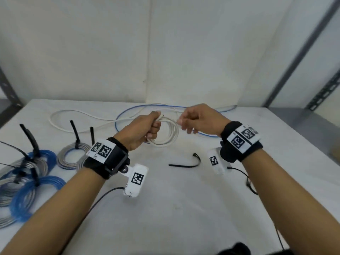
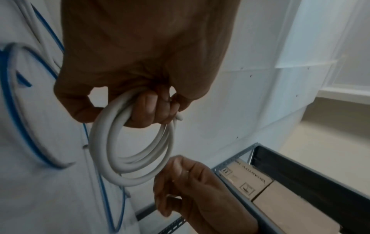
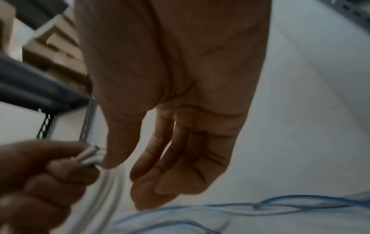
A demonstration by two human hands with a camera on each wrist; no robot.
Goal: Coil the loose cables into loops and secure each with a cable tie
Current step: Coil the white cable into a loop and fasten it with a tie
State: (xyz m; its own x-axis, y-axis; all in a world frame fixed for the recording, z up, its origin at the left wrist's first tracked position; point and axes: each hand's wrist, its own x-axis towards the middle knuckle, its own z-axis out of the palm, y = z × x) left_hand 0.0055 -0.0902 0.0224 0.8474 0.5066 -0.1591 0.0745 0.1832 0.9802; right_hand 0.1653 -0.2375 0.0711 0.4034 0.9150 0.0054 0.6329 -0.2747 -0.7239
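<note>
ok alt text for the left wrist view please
The left hand grips a coil of thick white cable hanging in several loops. The right hand is just below it, over a white table with a loose blue cable.

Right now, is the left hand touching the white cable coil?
Touching. The left wrist view shows the left hand gripping the white cable coil, fingers curled round its loops.

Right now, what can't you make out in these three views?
- Right hand: whether it pinches the white cable; the head view is too small and the right wrist view is blurred.
- White coil: turn count; the left hand covers its top.
- Tied coils: cut off by the head view's left edge.
- Loose cable tie: type too small to read.
</note>
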